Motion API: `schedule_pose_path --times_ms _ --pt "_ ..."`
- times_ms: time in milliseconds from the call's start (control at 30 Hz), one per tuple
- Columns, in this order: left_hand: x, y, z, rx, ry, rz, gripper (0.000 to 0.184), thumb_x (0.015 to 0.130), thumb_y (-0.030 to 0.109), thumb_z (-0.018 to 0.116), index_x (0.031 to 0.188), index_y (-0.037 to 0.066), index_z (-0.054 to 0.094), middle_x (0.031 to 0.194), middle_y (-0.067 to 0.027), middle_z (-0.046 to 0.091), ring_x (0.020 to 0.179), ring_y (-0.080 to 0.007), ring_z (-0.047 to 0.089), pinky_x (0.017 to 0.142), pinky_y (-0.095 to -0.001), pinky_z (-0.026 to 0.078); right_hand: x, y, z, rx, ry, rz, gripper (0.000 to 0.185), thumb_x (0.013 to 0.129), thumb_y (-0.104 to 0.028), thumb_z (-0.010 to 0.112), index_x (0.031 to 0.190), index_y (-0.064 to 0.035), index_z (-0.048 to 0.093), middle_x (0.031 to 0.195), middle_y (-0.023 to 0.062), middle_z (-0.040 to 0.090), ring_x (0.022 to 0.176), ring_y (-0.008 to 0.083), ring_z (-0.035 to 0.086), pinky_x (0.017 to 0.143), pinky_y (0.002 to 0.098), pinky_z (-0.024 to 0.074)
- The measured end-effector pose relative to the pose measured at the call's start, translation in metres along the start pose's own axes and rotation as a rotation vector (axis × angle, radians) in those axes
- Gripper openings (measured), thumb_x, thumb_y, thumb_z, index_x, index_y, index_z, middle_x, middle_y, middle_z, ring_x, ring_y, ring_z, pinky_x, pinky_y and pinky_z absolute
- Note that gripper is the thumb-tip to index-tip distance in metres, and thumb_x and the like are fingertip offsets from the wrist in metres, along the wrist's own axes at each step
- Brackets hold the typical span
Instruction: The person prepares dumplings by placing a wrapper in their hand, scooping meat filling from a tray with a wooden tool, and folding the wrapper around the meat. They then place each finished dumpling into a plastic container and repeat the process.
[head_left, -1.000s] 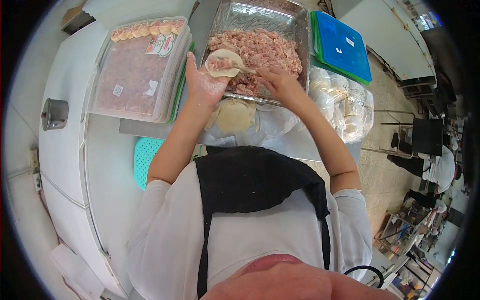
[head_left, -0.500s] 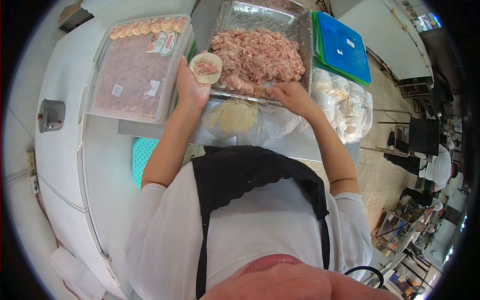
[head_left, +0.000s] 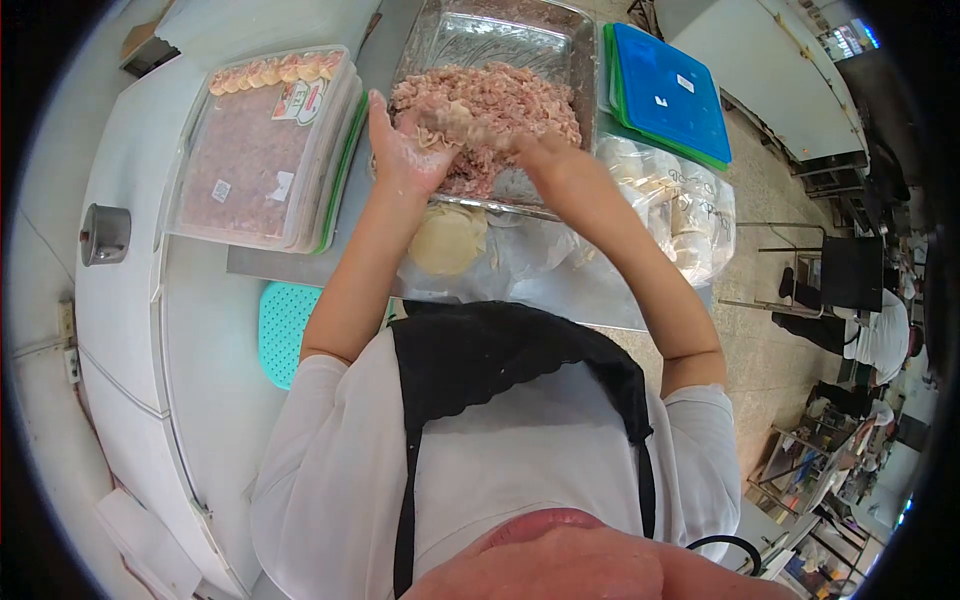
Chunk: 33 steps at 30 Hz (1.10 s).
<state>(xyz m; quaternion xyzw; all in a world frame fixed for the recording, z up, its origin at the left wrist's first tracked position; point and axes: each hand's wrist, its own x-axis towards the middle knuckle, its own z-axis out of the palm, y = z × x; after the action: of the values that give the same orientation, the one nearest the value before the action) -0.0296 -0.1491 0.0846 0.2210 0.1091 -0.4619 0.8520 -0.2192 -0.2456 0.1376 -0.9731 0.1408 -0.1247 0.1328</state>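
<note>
My left hand point(head_left: 412, 165), dusted with flour, holds a round dumpling wrapper point(head_left: 440, 140) with meat filling on it at the near left edge of a metal tray point(head_left: 500, 30). My right hand point(head_left: 552, 165) is closed on a short, meat-coated spreading stick point(head_left: 490, 138), slightly smeared by motion. The stick's far end is over the wrapper, partly hiding it. Behind both hands, a mound of minced meat point(head_left: 520, 95) fills the tray's near part. More round wrappers point(head_left: 450, 240) lie on clear plastic close to my body.
At left stands a lidded plastic box point(head_left: 250, 170), with a row of shaped dumplings point(head_left: 275, 70) showing at its far end. To the right are blue and green lids point(head_left: 670, 90) and bagged white rounds point(head_left: 680, 220). A turquoise perforated stool point(head_left: 285, 330) is below the counter.
My right hand has moved left and up, bringing the stick from the tray's near edge onto the wrapper. My left hand and the wrapper have shifted slightly right and tilted.
</note>
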Motion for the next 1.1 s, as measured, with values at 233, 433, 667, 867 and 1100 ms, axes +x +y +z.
schedule_pose_path --times_ms 233,433,667,867,1100 --pt "-0.001 0.007 -0.001 -0.290 -0.310 -0.159 0.057 0.088 0.039 0.057 0.125 -0.003 0.045 0.113 -0.0160 0.052 0.098 -0.0281 0.055 0.085 -0.0424 0.048 0.000 0.049 -0.029 0.353 0.175 -0.050 0.026 0.096 -0.022 0.050 0.098 0.0020 0.061 0.083 0.0145 0.064 0.077 0.0281 0.063 0.069 0.0359 0.0489" --pt "-0.028 0.010 0.040 1.613 -0.584 0.863 0.064 0.078 0.016 0.069 0.134 0.002 0.041 0.133 -0.0106 0.048 0.111 -0.0246 0.054 0.097 -0.0381 0.043 -0.007 0.053 -0.065 0.586 -0.336 0.138 0.034 0.097 -0.026 0.051 0.111 0.0037 0.061 0.087 0.0165 0.065 0.073 0.0226 0.059 0.071 0.0312 0.0471" --pt "-0.015 0.016 0.045 1.810 -0.799 0.323 0.042 0.069 0.018 0.074 0.108 0.006 0.063 0.098 -0.0054 0.068 0.089 -0.0163 0.062 0.086 -0.0298 0.047 -0.006 0.073 -0.014 0.582 -0.054 -0.161 0.032 0.095 -0.029 0.051 0.110 -0.0035 0.062 0.082 0.0174 0.064 0.078 0.0358 0.062 0.070 0.0405 0.0478" --pt "0.021 0.009 0.005 1.765 -0.374 0.236 0.040 0.075 0.022 0.074 0.107 0.002 0.061 0.097 -0.0044 0.064 0.095 -0.0111 0.057 0.080 -0.0268 0.047 0.014 0.099 -0.005 0.210 -0.007 -0.133 0.033 0.091 -0.026 0.056 0.120 -0.0116 0.060 0.086 0.0135 0.063 0.076 0.0357 0.061 0.070 0.0439 0.0495" --pt "0.015 0.014 -0.007 1.864 -0.182 0.369 0.059 0.078 0.025 0.074 0.126 0.000 0.050 0.115 -0.0102 0.060 0.099 -0.0148 0.057 0.085 -0.0296 0.046 0.012 0.139 0.042 0.019 -0.155 0.039 0.029 0.090 -0.022 0.051 0.116 -0.0128 0.060 0.092 0.0144 0.065 0.088 0.0351 0.063 0.071 0.0460 0.0497"
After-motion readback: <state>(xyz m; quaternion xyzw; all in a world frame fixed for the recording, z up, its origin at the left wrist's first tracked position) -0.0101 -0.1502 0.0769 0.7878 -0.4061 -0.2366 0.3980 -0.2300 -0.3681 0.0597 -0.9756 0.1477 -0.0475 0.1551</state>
